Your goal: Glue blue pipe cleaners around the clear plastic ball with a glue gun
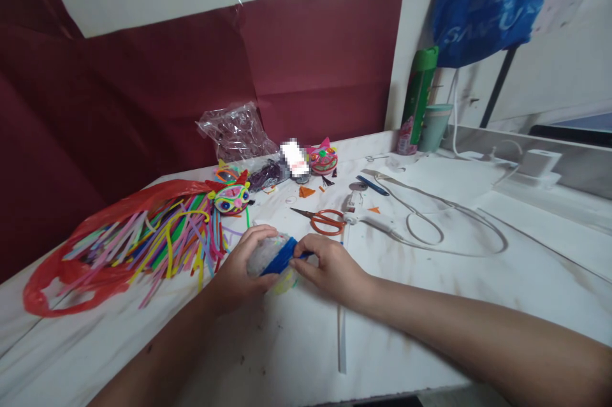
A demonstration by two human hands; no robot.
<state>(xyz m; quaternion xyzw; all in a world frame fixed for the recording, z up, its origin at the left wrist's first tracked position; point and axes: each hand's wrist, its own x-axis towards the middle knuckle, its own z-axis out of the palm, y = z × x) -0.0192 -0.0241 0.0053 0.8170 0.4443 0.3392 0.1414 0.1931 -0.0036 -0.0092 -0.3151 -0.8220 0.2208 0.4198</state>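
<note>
My left hand (243, 270) is wrapped round a rounded, cloudy-clear piece (262, 255) with a band of blue pipe cleaner (281, 256) across it. At the right end of that band, my right hand (329, 263) pinches the blue pipe cleaner between thumb and fingers. Something pale yellow-green (285, 282) shows under the held piece; I cannot make out what it is. Just beyond my right hand lie orange-handled scissors (327, 222) and a white glue gun (368, 219) with its cord.
Many coloured pipe cleaners (162, 235) lie on a red plastic bag (48, 295) at left. Behind are two decorated animal faces (232, 198), a clear plastic bag (239, 133) and a blue cutter (373, 185). A green spray can (418, 101) and a cup (435, 128) stand back right.
</note>
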